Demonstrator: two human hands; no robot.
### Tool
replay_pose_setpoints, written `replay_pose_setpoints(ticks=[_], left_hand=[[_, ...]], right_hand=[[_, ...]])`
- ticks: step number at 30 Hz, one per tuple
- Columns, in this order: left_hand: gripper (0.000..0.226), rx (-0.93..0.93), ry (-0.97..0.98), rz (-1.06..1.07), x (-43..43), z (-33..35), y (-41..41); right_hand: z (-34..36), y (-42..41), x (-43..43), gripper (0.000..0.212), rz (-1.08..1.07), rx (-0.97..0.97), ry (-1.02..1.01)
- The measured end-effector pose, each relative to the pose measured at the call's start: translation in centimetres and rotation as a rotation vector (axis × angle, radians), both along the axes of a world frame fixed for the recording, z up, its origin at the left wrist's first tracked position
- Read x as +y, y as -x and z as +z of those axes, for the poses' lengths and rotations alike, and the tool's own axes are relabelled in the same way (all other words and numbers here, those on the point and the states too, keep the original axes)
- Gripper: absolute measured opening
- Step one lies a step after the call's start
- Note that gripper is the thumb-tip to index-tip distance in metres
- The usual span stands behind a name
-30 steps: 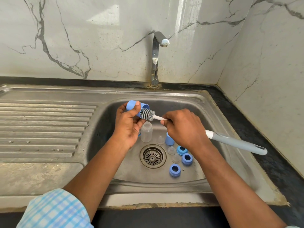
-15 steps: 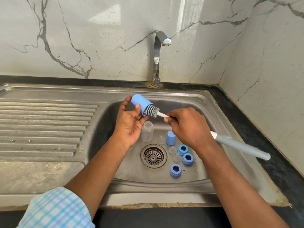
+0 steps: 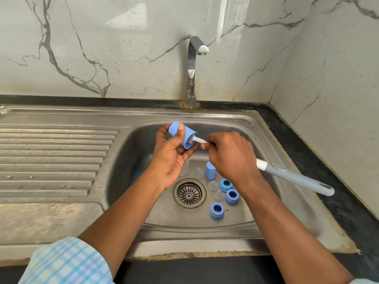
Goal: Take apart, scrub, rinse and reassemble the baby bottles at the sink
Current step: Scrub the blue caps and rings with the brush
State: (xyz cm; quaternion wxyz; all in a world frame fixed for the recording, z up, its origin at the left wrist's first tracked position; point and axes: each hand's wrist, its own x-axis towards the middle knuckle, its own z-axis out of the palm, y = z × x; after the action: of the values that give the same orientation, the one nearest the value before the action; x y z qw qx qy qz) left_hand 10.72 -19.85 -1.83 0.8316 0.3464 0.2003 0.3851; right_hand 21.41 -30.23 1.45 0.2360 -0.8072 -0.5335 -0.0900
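left hand (image 3: 170, 158) grips blue cap (image 3: 188, 134), right hand (image 3: 231, 156) grips brush (image 3: 297, 177) seemingly inside it.

Place: a kitchen, likely in a home.
Sink (image 3: 235, 119): a metal bowl with a ribbed drying side (image 3: 55, 160).
Tap (image 3: 191, 74): metal, standing behind the bowl.
Walls (image 3: 123, 48): smooth, pale, with grey marble lines.
Counter (image 3: 311, 160): dark stone around the sink.
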Motion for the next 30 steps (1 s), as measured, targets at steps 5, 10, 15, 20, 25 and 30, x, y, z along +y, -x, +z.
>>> replay_pose_setpoints(ticks=[5,10,15,20,25,30], left_hand=[[0.040,0.085,0.038,0.175,2.0,0.1,0.6],[0.037,0.054,0.012,0.038,1.3,0.0,0.8],[0.043,-0.013,-0.042,-0.025,1.0,0.1,0.4],[0.051,0.040,-0.093,0.000,0.2,-0.2,-0.1],[0.057,0.103,0.114,0.195,2.9,-0.1,1.1],[0.036,0.129,0.132,0.122,2.4,0.2,1.0]], right_hand=[[0.4,0.3,-0.4,0.020,0.056,0.013,0.036],[0.4,-0.2,-0.6,0.019,0.043,0.043,0.036],[-0.3,-0.3,-0.4,0.022,0.030,0.146,0.075],[-0.5,-0.5,-0.1,0.027,0.024,0.206,0.060],[0.2,-1.1,-0.8,0.025,0.073,0.163,0.078],[0.0,-1.8,-0.8,0.031,0.094,0.161,-0.124]])
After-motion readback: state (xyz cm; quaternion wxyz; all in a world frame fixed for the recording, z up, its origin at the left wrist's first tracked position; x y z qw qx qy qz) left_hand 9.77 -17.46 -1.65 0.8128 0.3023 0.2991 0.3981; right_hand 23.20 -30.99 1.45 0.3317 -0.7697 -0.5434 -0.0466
